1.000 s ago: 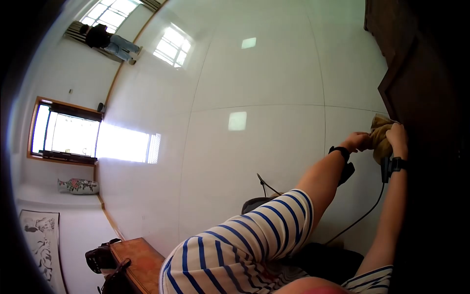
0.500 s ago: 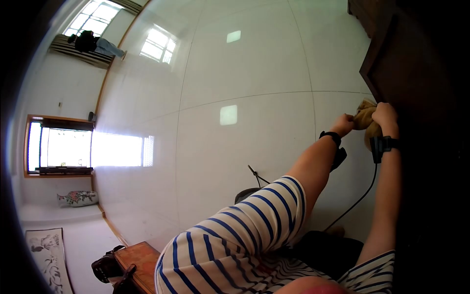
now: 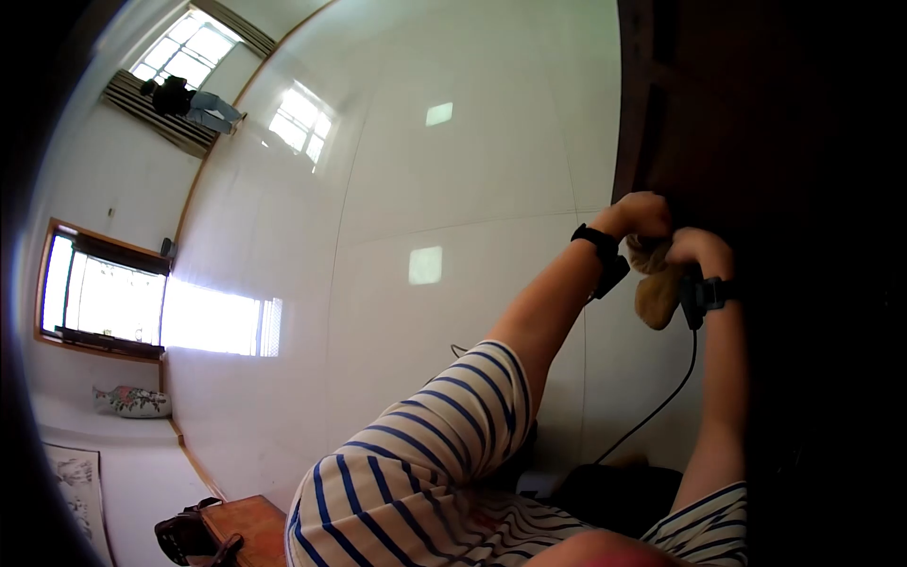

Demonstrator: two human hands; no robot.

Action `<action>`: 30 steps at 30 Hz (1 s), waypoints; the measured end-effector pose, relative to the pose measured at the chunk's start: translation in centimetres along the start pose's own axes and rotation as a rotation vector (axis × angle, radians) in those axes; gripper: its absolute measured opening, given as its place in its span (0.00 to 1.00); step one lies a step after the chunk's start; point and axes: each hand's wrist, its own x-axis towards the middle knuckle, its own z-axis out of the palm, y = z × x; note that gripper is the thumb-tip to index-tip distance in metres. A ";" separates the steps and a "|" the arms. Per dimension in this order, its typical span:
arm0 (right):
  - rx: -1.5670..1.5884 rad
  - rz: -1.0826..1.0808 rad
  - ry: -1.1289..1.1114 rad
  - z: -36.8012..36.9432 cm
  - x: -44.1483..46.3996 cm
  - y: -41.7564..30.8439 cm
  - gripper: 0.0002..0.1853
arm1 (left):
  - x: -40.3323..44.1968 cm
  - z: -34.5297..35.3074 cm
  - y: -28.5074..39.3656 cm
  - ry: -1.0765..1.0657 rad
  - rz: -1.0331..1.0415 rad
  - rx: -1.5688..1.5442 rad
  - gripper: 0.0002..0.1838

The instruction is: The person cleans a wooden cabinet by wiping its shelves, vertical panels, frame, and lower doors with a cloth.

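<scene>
A brown cloth (image 3: 657,300), bunched and twisted, is between my two hands, with a rounded end hanging below them. My right hand (image 3: 701,250) is closed around its upper part. Just up and to the left, my left hand (image 3: 644,214) is curled into a fist at the other end of the cloth, beside the dark wooden furniture (image 3: 652,104). Shadow hides some of the fingers and part of the cloth. Both wrists carry black straps with small devices, and a cable runs down from the right one.
Shiny pale tiles cover the floor (image 3: 472,189). Dark furniture fills the right side. At lower left stands a wooden seat or table (image 3: 248,529) with a dark bag (image 3: 184,539). Farther off are a floral vase (image 3: 132,402) and a person (image 3: 194,104) by a window.
The view has shifted, bringing the dark furniture farther into it. My left hand has moved from the cloth's left side to above my right hand, against the furniture. The cloth's loose end shows more.
</scene>
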 end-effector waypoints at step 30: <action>0.717 -0.666 0.709 -3.7 -3.7 -1.8 0.22 | -7.7 -16.8 7.7 0.029 -0.208 0.281 0.16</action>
